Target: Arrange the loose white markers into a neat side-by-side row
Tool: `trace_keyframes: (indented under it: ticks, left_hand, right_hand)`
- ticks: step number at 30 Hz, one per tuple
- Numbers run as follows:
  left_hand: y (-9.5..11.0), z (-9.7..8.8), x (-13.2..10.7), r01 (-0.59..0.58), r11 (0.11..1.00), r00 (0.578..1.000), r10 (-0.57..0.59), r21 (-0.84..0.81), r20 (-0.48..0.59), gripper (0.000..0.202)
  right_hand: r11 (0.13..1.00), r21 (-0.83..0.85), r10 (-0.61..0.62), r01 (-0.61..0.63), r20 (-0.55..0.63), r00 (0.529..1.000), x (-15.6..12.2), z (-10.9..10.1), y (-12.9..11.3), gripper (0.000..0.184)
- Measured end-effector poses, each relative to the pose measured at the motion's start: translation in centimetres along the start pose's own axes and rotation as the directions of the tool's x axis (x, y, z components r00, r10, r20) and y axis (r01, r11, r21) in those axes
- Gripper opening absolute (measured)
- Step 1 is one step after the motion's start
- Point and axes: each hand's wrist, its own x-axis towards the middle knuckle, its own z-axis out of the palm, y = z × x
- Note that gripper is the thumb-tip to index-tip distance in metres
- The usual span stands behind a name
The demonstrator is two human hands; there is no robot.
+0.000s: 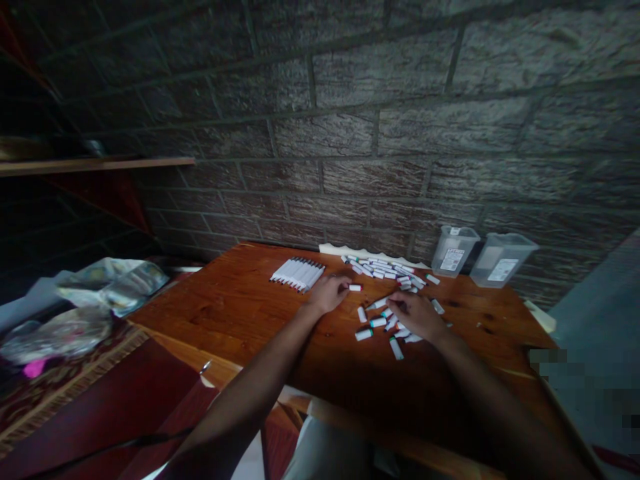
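On a reddish wooden table [240,307] lies a scatter of short white marker caps and pen parts [385,270]. My left hand [329,292] rests on the table with fingers curled, pinching a small white cap [355,287] at its fingertips. My right hand [417,315] lies among the loose white pieces [380,323], its fingers closed on a thin pen body [379,304] that points left. A neat row of assembled white markers [297,273] lies just left of my left hand.
Two clear plastic containers [454,250] [501,259] with labels stand at the back right against a brick wall. A white strip [370,254] lies behind the scattered parts. Crumpled plastic bags [113,280] sit on a patterned cloth at the left. A wooden shelf [95,163] juts out at upper left.
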Motion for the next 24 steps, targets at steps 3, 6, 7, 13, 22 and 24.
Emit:
trace_keyframes:
  ticks: [3, 6, 7, 13, 22, 24]
  left_hand:
    - [0.9, 0.3, -0.1, -0.103, 0.987, 0.992, 0.111, -0.123, 0.063, 0.023]
    - [1.7, 0.5, -0.1, -0.228, 0.940, 0.961, 0.260, -0.255, 0.097, 0.026]
    - [1.8, 0.5, -0.1, -0.230, 0.935, 0.962, 0.259, -0.271, 0.080, 0.026]
    - [1.2, -0.3, 0.0, -0.151, 0.942, 0.987, 0.161, -0.300, 0.006, 0.033]
    - [1.5, -0.3, -0.6, -0.184, 0.917, 0.938, 0.271, -0.354, 0.215, 0.033]
    - [1.6, -0.1, -0.5, -0.212, 0.912, 0.938, 0.291, -0.352, 0.188, 0.032]
  right_hand:
    - [1.000, -0.017, 0.012, -0.012, -0.005, 1.000, 0.0, -0.1, -0.2, 0.029]
    - [1.000, -0.003, -0.003, 0.003, -0.004, 1.000, -0.1, -0.3, -0.5, 0.030]
    - [1.000, 0.003, -0.007, 0.007, -0.005, 1.000, -0.1, -0.4, -0.5, 0.030]
    - [1.000, -0.007, -0.006, 0.006, -0.025, 1.000, -0.1, -0.2, -0.4, 0.028]
    - [1.000, 0.000, -0.003, 0.003, -0.071, 0.997, 0.0, -0.1, -0.6, 0.028]
    - [1.000, -0.006, -0.015, 0.015, -0.088, 0.996, 0.0, 0.0, -0.6, 0.027]
